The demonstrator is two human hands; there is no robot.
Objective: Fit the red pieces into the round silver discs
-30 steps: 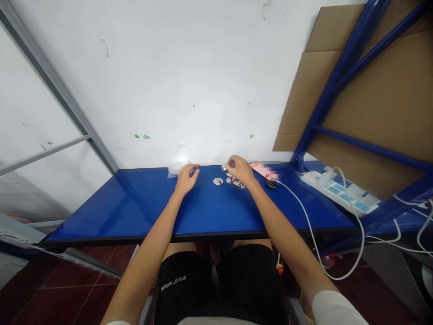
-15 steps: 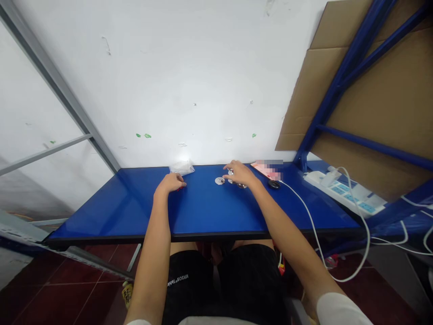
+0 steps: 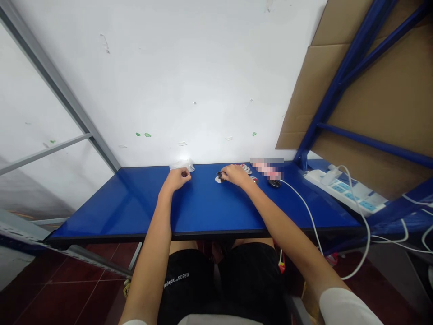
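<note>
My right hand (image 3: 234, 175) is closed in a pinch on a small dark piece (image 3: 221, 175) just over a white disc (image 3: 218, 179) lying on the blue table (image 3: 203, 207). Beyond and beside that hand lie several white round pieces with red bits (image 3: 246, 169), partly hidden by it. One more round piece (image 3: 253, 179) shows near the wrist. To the left, my left hand (image 3: 177, 179) is curled with thumb and fingertips together. Whatever it may hold is hidden. Right behind it, by the wall, is a clear plastic bag (image 3: 184, 165).
A pink-red flat item (image 3: 267, 169), partly blurred out, lies at the back right. Near it sits a black oval object (image 3: 274, 183). A white cable (image 3: 304, 205) runs over the table's right part to the floor. The white power strip (image 3: 347, 192) stands beside the blue frame (image 3: 314, 122).
My right hand has come down and leftward from above the round pieces and closed at the single disc. My left hand has shifted slightly right; red that showed at its fingertips is now out of sight.
</note>
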